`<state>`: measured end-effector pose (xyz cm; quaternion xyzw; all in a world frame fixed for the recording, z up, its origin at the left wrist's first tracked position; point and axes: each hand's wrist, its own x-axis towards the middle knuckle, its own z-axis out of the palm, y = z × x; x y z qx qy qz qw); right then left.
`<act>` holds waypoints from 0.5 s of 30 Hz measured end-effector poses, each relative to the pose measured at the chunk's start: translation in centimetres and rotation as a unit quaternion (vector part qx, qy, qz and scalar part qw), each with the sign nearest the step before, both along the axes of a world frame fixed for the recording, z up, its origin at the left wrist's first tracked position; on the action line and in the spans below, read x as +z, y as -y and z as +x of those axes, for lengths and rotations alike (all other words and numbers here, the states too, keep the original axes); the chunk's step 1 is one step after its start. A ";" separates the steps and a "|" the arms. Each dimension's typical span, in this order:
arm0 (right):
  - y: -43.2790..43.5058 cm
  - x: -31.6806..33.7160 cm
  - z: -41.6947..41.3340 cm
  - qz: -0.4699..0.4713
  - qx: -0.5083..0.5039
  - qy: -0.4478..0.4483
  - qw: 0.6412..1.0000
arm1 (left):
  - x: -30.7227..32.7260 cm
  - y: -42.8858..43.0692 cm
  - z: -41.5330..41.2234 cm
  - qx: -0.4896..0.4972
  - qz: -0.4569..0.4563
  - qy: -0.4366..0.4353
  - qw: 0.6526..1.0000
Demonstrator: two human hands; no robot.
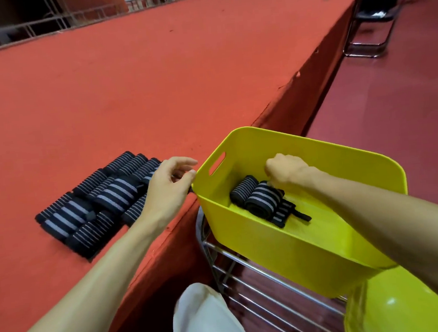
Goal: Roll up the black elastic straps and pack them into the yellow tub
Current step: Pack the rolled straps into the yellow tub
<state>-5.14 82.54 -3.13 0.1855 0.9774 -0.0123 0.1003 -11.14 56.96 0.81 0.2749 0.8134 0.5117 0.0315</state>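
A yellow tub (256, 244) stands on a metal rack at the red platform's edge. Inside it lie rolled black straps with grey stripes (261, 197). My right hand (287, 170) reaches down into the tub, fingers closed on the top of the middle roll. On the platform to the left sits a packed group of several rolled black straps (96, 203). My left hand (168, 186) hovers over that group's right end, beside the tub's left rim, fingers curled and apart; whether it touches a roll is hidden.
The red carpeted platform (152, 79) stretches far ahead and left, with a railing at its back. A metal rack (251, 277) holds the tub. A second yellow tub (410, 305) sits at the lower right. A black chair (370, 28) stands far right.
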 end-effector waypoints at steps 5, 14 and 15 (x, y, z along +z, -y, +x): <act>2.8 4.3 -0.5 -0.098 0.036 -0.206 0.973 | 0.9 2.9 1.1 0.040 0.021 0.029 0.999; 16.3 10.1 -3.4 -0.213 0.250 -0.331 0.885 | 2.4 12.9 0.7 0.101 -0.006 0.076 0.992; 17.5 10.1 -4.0 -0.215 0.268 -0.323 0.882 | 2.5 14.2 0.4 0.106 -0.022 0.079 0.991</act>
